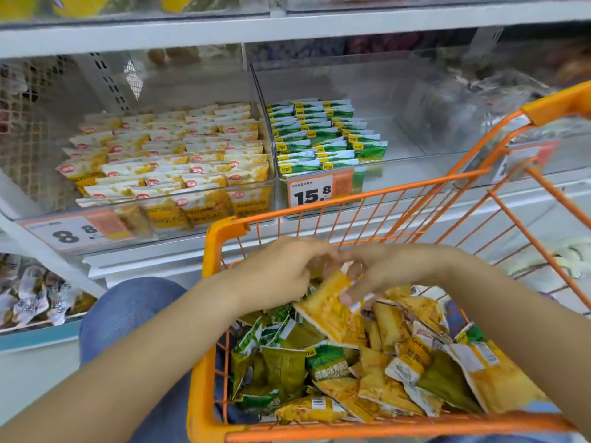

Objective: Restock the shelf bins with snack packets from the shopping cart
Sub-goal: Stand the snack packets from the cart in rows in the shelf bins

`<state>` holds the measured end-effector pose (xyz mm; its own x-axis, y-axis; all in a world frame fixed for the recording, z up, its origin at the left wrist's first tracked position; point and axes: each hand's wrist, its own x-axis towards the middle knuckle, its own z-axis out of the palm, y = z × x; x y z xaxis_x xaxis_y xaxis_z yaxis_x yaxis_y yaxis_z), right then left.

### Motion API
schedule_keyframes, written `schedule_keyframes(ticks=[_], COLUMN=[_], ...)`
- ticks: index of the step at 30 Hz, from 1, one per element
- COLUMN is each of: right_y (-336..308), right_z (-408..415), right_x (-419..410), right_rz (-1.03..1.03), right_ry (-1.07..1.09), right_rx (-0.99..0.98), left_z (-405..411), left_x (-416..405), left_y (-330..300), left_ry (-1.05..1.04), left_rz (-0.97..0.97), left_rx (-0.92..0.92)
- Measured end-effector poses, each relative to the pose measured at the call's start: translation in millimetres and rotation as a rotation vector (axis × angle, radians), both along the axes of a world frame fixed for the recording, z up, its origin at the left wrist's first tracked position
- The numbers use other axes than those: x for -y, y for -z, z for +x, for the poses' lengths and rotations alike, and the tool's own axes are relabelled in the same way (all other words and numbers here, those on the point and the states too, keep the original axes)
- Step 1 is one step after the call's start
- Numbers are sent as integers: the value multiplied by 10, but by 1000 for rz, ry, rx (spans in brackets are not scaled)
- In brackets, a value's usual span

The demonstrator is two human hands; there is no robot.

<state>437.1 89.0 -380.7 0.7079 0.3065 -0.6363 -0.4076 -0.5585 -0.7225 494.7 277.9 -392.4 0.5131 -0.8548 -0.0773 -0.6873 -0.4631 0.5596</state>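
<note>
Snack packets, yellow and green, heaped in orange shopping cart (220,238) below shelf bins (265,155).
Both hands meet over the heap: left hand (278,276) and right hand (380,273) curl round a yellow packet (329,305) lifted at cart's far end; exact finger contact apparently blurred.

You have one view only, a wide-angle camera on your head looking forward and steeply down, so nothing is shared with a second view. It sits close over the orange cart (224,314), which fills the frame from 4 to 7 o'clock, with both forearms entering from the bottom corners. The shelf (192,30) faces you near at 12 o'clock, its lines bowed by the lens.
</note>
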Motion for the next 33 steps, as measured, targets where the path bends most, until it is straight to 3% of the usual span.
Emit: schedule_keyframes(ticks=[3,7,10,12,14,17,21,29,33], right_y=[-149,-180,-148,-166,-194,-233,-210,-218,-376], right_z=[23,30,60,84,93,81,64,48,145], right_x=[166,201,181,172,149,78,-9,-127,-213], right_rz=[292,493,601,702,784,664,300,338,307], right_ry=[237,408,529,648,711,611,411,440,403], right_rx=[10,1,-12,-7,9,9,164,434,530], left_z=[-56,-84,-72,-70,-84,-52,101,46,65], left_x=[-30,-55,-82,-96,-76,-36,-70,-56,-197], left_y=[-82,-138,-194,-220,-190,-147,-126,-181,-278], left_ry=[-29,-36,-155,-191,-210,-344,-522,-490,-506], left_rz=[-321,-482,-646,-685,-622,-636,-689,-739,-717], left_rx=[-26,-75,-188,-270,-161,-26,-238,-378,-328])
